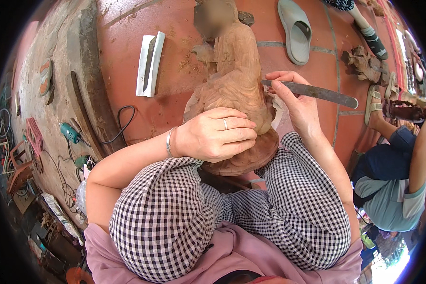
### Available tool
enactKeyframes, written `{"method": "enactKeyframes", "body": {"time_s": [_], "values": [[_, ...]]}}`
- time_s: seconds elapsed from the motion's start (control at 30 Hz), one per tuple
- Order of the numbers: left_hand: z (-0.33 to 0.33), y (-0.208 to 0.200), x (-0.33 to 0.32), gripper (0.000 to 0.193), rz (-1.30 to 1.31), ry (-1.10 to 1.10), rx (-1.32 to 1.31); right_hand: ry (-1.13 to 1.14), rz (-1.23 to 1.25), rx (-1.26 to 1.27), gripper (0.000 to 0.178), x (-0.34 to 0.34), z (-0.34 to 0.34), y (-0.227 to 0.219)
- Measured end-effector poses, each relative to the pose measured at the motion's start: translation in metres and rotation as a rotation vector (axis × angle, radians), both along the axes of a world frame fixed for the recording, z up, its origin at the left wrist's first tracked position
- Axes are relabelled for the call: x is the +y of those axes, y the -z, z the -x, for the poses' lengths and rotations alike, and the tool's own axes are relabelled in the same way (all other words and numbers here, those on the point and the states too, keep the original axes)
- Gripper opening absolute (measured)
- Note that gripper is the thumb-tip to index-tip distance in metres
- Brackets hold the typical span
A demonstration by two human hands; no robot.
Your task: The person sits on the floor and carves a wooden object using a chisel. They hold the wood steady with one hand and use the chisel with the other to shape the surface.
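Observation:
A carved brown wooden statue [232,92] of a seated figure lies between my knees, its round base toward me and its blurred head end away. My left hand [217,134], with a ring and a metal bracelet, is curled over the lower part of the statue and holds it. In my right hand [298,102] is a long flat dark metal file [324,93], gripped between thumb and fingers. Its rounded end points right; the other end reaches the statue's right side, where the contact is partly hidden.
On the red tiles lie a folded white paper with a dark flat strip [150,64], a grey slipper [296,31] and a rough wood piece [363,64]. A green power tool [69,132] with cords lies left. Another person [393,180] sits at the right.

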State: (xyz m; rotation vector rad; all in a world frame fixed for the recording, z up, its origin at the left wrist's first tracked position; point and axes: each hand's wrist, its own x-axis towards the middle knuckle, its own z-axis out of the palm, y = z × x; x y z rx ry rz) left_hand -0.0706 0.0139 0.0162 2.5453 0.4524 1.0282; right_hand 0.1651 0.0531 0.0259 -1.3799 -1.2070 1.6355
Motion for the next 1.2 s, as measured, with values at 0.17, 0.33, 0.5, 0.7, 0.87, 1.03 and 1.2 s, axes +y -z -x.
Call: {"method": "enactKeyframes", "body": {"time_s": [0.17,0.33,0.5,0.7,0.87,1.03,1.2], "values": [[-0.001,-0.002,0.002,0.018,-0.012,0.010,0.007,-0.389,-0.153,-0.115,0.009,0.022,-0.007,-0.026],[0.000,-0.003,0.002,0.019,-0.018,0.016,0.019,-0.830,-0.640,-0.192,0.014,0.067,0.003,-0.033],[0.001,-0.004,0.003,0.019,-0.015,0.021,0.018,-1.159,-0.701,-0.255,0.023,0.108,0.024,-0.035],[0.001,-0.001,0.002,0.018,-0.007,0.015,0.008,-1.363,-0.247,-0.489,0.026,0.131,0.073,-0.059],[-0.002,-0.001,0.005,0.018,-0.022,0.017,-0.032,-1.369,-0.023,-0.457,0.022,0.145,0.083,-0.052],[0.000,0.004,0.000,0.020,-0.001,0.006,-0.054,-1.441,-0.276,-0.397,0.021,0.133,0.073,-0.046],[0.001,-0.001,0.003,0.014,-0.012,0.024,-0.028,-1.336,-0.036,-0.448,0.022,0.137,0.087,-0.055]]}}
